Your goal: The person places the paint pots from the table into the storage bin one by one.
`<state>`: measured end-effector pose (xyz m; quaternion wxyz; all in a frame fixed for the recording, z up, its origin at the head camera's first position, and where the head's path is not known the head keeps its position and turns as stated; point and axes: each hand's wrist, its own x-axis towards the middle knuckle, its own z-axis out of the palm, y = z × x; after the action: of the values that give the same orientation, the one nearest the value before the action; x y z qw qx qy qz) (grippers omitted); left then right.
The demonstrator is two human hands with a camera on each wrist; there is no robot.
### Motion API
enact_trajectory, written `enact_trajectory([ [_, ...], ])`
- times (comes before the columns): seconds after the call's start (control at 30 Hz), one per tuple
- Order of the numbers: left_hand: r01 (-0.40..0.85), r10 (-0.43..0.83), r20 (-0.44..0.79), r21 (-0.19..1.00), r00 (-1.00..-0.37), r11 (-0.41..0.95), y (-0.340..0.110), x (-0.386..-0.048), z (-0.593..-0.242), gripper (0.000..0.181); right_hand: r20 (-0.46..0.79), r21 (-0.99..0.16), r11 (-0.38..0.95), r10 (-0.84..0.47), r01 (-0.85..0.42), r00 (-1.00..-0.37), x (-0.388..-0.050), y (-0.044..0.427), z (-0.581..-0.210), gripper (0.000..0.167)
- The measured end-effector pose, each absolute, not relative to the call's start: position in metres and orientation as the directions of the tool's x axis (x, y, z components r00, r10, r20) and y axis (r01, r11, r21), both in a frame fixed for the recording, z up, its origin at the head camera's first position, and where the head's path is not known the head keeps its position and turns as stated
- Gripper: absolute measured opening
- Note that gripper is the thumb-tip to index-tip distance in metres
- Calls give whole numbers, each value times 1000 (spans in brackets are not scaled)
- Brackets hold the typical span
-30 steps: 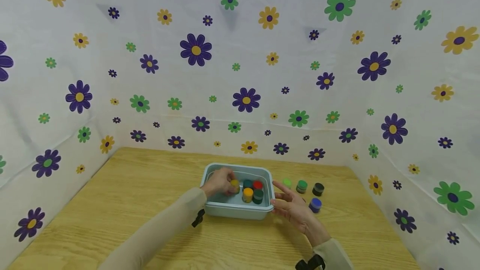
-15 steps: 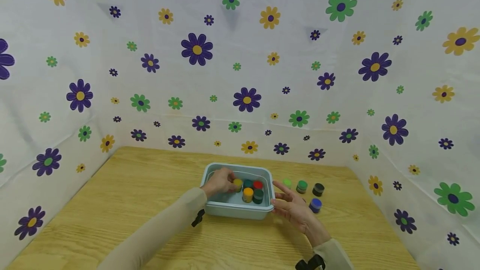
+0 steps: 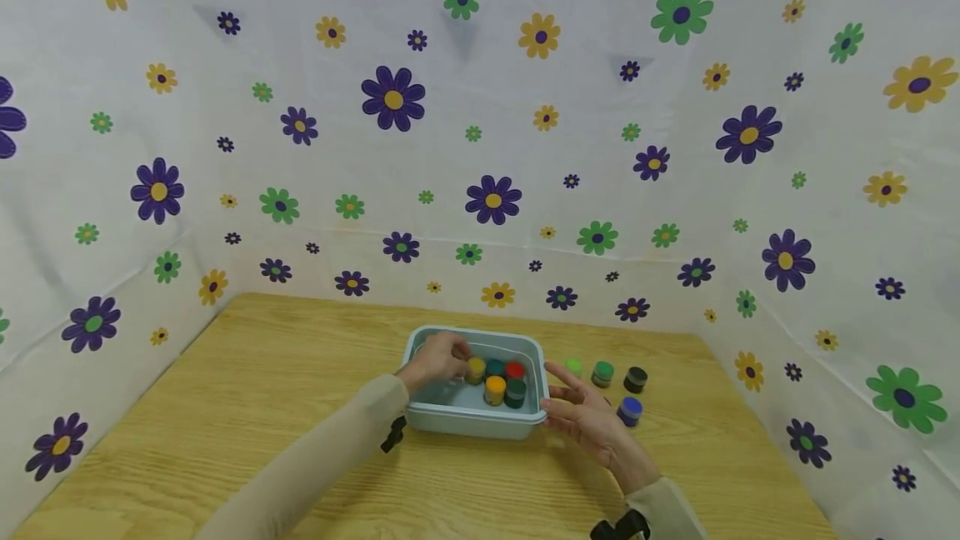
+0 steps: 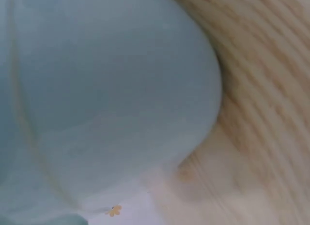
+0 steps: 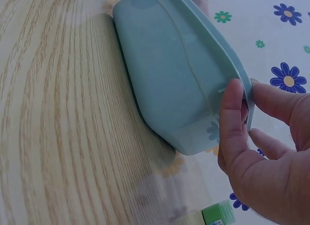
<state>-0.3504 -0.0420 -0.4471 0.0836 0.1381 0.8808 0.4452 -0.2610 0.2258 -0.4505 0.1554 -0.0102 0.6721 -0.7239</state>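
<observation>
A pale blue plastic tub point(image 3: 472, 420) stands on the wooden table, holding several small paint jars. My left hand point(image 3: 438, 358) reaches inside it, fingertips beside a mustard-yellow paint jar point(image 3: 476, 371) and seemingly off it. Against that jar's right side are a teal jar point(image 3: 496, 368) and a red jar point(image 3: 515, 371), with an orange jar point(image 3: 495, 391) and a dark green jar point(image 3: 515, 393) in front. My right hand point(image 3: 592, 423) touches the tub's right end at the rim with extended fingers, spread around the corner in the right wrist view.
Right of the tub stand a light green jar point(image 3: 573, 367), a green jar point(image 3: 602, 374), a black jar point(image 3: 635, 379) and a blue jar point(image 3: 630, 412). A flower-patterned cloth point(image 3: 450, 165) surrounds the table point(image 3: 315, 340) at the back and sides.
The mustard-yellow jar has shifted slightly right, up to the other jars. My left hand has then drawn a little left from it. My right hand stays at the tub's rim.
</observation>
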Motion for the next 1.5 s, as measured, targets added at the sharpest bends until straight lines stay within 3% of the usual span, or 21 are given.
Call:
enact_trajectory([
  [0.13,216,324,16,777,-946,591,-46,-349,-443,21,-203,-975,-45,-210,217,-956,-260,223,-449,72],
  [0.33,249,320,82,812,-944,527,-53,-348,-432,17,-185,-982,-14,-140,188,-973,-257,222,-447,68],
  [0.73,256,261,141,837,-955,484,-80,-341,-412,15,-159,-987,34,-49,158,-986,-258,234,-445,43],
  [1.13,150,220,66,908,-973,390,-109,-329,-409,17,-101,-994,38,46,103,-994,-260,256,-437,50],
  [1.5,99,141,44,905,-989,414,-130,-318,-425,24,10,-925,380,33,4,-999,-262,270,-441,44],
])
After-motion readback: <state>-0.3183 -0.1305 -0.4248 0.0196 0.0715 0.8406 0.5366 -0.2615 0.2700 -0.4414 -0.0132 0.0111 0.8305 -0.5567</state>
